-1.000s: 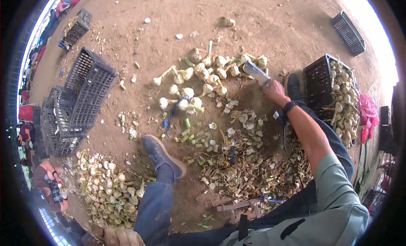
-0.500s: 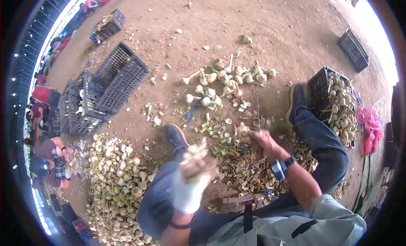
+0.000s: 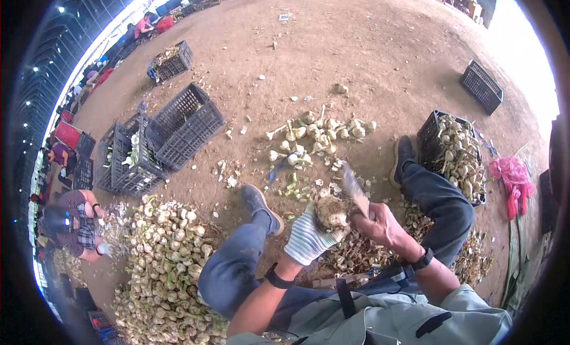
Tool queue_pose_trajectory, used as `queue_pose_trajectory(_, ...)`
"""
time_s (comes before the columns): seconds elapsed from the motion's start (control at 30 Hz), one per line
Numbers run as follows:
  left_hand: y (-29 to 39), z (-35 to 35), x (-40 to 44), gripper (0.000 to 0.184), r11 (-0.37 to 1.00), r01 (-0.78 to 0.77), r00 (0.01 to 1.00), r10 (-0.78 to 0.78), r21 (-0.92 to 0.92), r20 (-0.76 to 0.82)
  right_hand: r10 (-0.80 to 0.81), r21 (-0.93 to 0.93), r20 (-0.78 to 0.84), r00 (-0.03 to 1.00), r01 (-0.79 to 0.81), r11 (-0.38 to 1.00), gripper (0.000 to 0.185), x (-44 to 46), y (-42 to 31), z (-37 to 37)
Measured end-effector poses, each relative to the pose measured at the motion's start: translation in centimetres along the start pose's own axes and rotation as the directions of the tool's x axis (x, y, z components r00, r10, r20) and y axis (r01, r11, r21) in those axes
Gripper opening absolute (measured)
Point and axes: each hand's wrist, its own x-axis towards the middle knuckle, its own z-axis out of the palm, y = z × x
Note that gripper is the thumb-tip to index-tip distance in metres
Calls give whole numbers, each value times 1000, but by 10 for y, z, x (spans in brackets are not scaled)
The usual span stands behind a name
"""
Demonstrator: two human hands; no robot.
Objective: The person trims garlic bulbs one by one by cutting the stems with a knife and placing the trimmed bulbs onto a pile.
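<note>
A: Status on the L hand [image 3: 309, 235]?
B: Gloved, fingers wrapped round one garlic bulb [image 3: 331, 213], approx. centre, above the lap. R hand [image 3: 383, 226] closed on the knife [image 3: 355, 188], blade up toward 11 o'clock, next to the bulb.
A: Done vs. left?
B: Cut stem bits [image 3: 292, 188] lie approx. 11 o'clock from the hands; big bulb heap [image 3: 169, 256] at 9. Loose bunch [image 3: 320, 134], some w/ stems on, 11 to 12. Black crate [image 3: 428, 131] at 2, bulbs up to its rim. Can't tell what % is cut.
A: Edges, room?
B: R shoe [image 3: 405, 155] just beside that crate's wall, so tight at 2. L shoe [image 3: 261, 208] betw. hands and heap. Widest dirt floor [image 3: 380, 60]: 12 to 1, past the bunch.
</note>
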Motion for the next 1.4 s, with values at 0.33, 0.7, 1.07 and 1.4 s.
queue_pose_trajectory(0.33, -8, -16, -14, 45, 566, -414, 910, 258, 713, 324, -194, -491, 184, 964, 261, 831, 30, -26, -13, -2)
queue_pose_trajectory(0.7, -3, -14, -18, 53, 966, 143, 986, -157, 215, 49, -93, -356, 396, 914, 246, 902, 32, -14, -1, 4)
queue_pose_trajectory(1.07, -6, 7, 5, 44, 973, 231, 972, -231, 5, 53, 137, 259, 7, 991, -134, 956, 26, -22, 122, -23)
queue_pose_trajectory(1.4, 2, 11, 8, 80, 399, -233, 964, -27, 887, 266, -161, -353, 258, 953, 248, 902, 28, -28, 62, -14)
